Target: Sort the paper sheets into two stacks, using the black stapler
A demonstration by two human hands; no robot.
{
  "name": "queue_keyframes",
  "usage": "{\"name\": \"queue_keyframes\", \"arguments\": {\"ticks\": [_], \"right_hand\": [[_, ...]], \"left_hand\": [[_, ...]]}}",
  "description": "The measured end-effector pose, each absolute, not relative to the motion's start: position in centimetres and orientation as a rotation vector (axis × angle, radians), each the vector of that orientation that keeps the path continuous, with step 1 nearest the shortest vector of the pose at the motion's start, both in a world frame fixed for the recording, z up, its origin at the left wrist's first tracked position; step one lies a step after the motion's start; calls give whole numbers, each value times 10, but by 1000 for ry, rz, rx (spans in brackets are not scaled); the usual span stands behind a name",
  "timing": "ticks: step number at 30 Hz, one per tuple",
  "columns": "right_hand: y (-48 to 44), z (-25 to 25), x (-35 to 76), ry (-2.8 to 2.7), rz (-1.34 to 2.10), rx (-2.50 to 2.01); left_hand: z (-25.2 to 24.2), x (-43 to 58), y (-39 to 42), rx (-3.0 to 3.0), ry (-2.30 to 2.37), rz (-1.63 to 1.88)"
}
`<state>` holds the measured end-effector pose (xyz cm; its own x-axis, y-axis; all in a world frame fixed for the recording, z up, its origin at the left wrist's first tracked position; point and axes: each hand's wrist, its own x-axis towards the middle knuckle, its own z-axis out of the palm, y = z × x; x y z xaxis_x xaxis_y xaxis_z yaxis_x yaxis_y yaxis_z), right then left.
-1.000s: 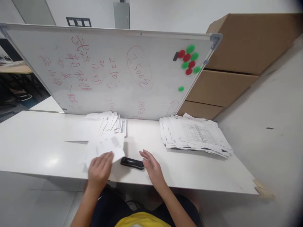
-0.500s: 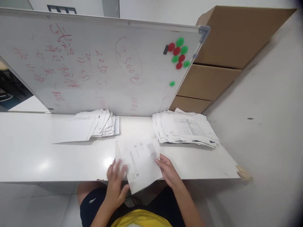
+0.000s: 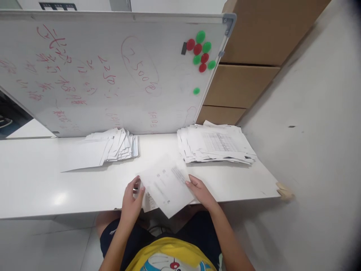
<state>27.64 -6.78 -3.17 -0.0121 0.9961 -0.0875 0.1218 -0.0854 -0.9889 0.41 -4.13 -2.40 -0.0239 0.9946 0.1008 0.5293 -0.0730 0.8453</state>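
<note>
A white sheet of paper (image 3: 169,188) with faint print lies turned at an angle over the desk's front edge. My right hand (image 3: 200,191) is closed on its right edge, thumb on top. Beneath it, the printed corner of a second sheet (image 3: 150,203) shows at the lower left. At the left edge of these sheets is my left hand (image 3: 133,197), fingers curled and thumb resting against the paper; its fingertips are partly hidden.
A fanned stack of papers (image 3: 121,146) lies at the left back of the desk, a thicker pile (image 3: 217,145) at the right back. Behind stands a whiteboard (image 3: 169,109) with magnets and red writing. Cardboard boxes (image 3: 237,84) and a wall (image 3: 310,150) border the right.
My left hand has gone from spread and blurred over the sheets to curled at their left edge. The top sheet has turned, uncovering a corner of the lower one. The camera view has shifted slightly.
</note>
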Motion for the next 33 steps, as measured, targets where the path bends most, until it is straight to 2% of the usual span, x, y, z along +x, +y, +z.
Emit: {"name": "queue_keyframes", "arguments": {"ticks": [4,8,11,15,19,25,29,33], "right_hand": [[-66,-34,279,-1593,813,-1654],[-61,-41,280,-1716,657,-1742],[-58,-47,279,-1738,604,-1765],[-57,-51,274,-1683,568,-1736],[-55,-52,273,-1715,394,-1721],[-43,-50,292,-1906,155,-1849],[-40,-53,301,-1926,143,-1855],[-42,-60,304,-1865,184,-1769]], "left_hand": [[-37,11,-49,2191,1924,942],[-43,13,-48,2309,1850,856],[-39,13,-46,2268,1730,975],[-28,15,-55,2017,1652,1144],[-17,12,-64,1543,1721,1016],[-8,3,-60,1356,1298,827],[-21,13,-73,1066,1141,855],[-56,41,-100,744,1154,842]]}}
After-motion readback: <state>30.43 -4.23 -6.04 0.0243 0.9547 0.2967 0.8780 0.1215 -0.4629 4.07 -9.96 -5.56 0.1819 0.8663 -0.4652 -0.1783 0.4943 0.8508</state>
